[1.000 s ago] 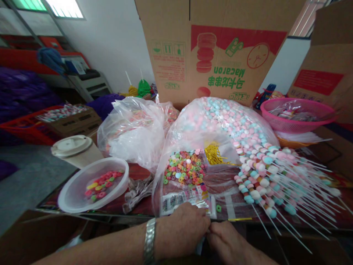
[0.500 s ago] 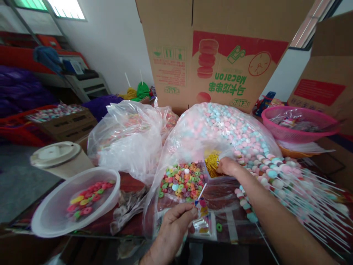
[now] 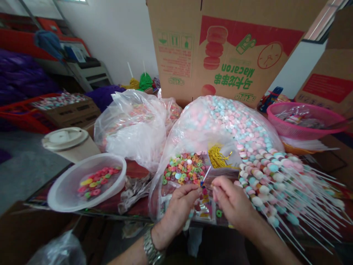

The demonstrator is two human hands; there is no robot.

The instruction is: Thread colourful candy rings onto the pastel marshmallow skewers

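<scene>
My left hand (image 3: 180, 208) is closed, pinching the gathered neck of a small clear candy bag (image 3: 204, 198) with a white stick (image 3: 206, 173) poking out of the top. Just right of it, my right hand (image 3: 233, 202) pinches a thin gold twist tie, mostly hidden by the fingertips. Behind the hands, a small tray (image 3: 234, 157) holds a heap of gold twist ties (image 3: 217, 156). Colourful ring candies (image 3: 183, 169) lie loose to its left. Printed clear bags (image 3: 208, 215) lie flat below my hands, beside one green ring candy (image 3: 218, 213).
Marshmallow skewers (image 3: 275, 180) lie at right, near a pink basket (image 3: 309, 127). A big bag of marshmallows (image 3: 234, 117) stands before a cardboard box (image 3: 176, 44). At left are a plastic bowl (image 3: 62, 184), a lidded white bucket (image 3: 79, 149) and another clear bag (image 3: 132, 136).
My right hand has left the twist-tie tray and come down beside my left hand. My left hand still holds the candy bag. The view has shifted slightly.
</scene>
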